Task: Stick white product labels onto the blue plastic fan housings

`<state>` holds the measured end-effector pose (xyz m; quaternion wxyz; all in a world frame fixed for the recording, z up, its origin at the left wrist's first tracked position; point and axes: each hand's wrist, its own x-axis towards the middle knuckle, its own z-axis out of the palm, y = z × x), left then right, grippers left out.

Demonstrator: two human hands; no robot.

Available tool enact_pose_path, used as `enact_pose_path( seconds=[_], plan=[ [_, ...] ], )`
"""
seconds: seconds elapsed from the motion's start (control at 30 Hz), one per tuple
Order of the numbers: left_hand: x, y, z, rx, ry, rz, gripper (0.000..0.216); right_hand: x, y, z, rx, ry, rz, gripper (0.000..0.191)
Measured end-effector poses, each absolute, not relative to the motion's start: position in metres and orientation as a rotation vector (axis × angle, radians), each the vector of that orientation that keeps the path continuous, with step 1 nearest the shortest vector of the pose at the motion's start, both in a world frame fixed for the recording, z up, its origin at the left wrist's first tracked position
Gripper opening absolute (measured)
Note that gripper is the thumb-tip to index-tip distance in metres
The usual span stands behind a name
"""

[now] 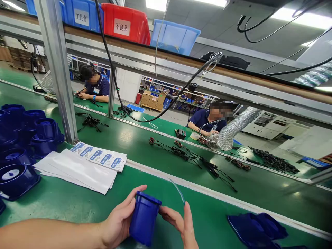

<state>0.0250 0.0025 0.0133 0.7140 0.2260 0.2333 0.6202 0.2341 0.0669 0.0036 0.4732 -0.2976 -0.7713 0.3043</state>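
— Green matting covers our bench (64,204), and beyond it a conveyor belt (145,141) runs across the middle of the frame. What have we got hold of?

— We hold a blue housing (144,218) at bottom centre, raised just above the bench. Our left hand (118,221) wraps it from the left, fingers curled round the body and thumb up by the rim.

— And the other side?

— Our right hand (181,224) meets it there with fingers nearly straight, the tips touching its wall. Whether they pinch it we cannot tell.

— What lies around us?

— White pouches (77,169) are fanned out at centre left, stacked blue casings (26,138) fill the left edge, and loose blue parts (256,228) sit at lower right. Wired components (192,155) lie on the belt. Across it, a co-worker (94,88) sits at upper left and a second co-worker (207,121) right of centre, beside a silver duct (233,128). We see a red bin (127,22) on the top shelf.
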Motion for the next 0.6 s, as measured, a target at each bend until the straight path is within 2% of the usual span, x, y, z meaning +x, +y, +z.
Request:
enact_pose_path(
  seconds=[0.13,0.27,0.43,0.6],
  plan=[
    [0.03,-0.002,0.008,0.548,0.481,1.315,0.069,0.229,0.074,0.012,-0.764,-1.757,0.736,0.106],
    [0.036,-0.007,0.006,0.52,0.466,1.251,0.055,0.214,0.072,0.012,-0.793,-1.799,0.663,0.101],
    [0.031,-0.002,0.012,0.426,0.506,1.275,0.05,0.189,0.059,-0.026,-0.827,-1.87,0.713,0.137],
    [0.027,0.001,0.013,0.553,0.531,1.322,0.056,0.199,0.084,-0.029,-0.9,-1.77,0.738,0.098]
  ],
)
